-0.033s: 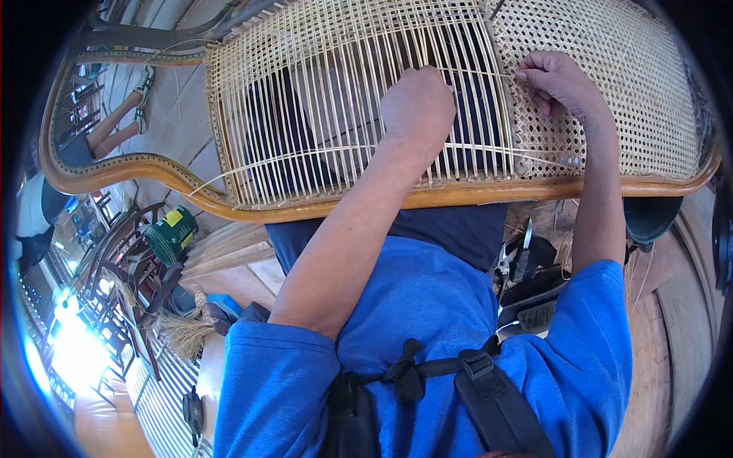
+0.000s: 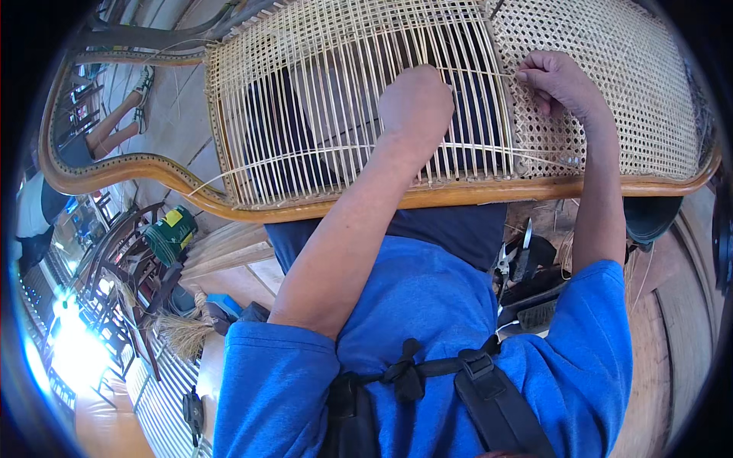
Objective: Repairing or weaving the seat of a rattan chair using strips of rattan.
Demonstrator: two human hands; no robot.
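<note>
Wooden workshop floor below, chairs stacked off left. I've got the cane seat panel (image 2: 458, 114) across my lap. My left hand (image 2: 416, 103) rests curled on the open strands; my right hand (image 2: 561, 80) pinches one thin cane strand (image 2: 481, 74): light, springy, brittle, so I grip near the weave. A green-and-yellow spool (image 2: 172, 233) sits at lower left.

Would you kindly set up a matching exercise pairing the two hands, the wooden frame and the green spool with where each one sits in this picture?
Things:
1. left hand
2. right hand
3. wooden frame
4. green spool

Places:
A. on the floor, lower left
B. on the open upright strands
C. at the edge of the finished weave, pinching a strand
D. curved along the panel's near edge

Pairs: 1-B, 2-C, 3-D, 4-A
</note>
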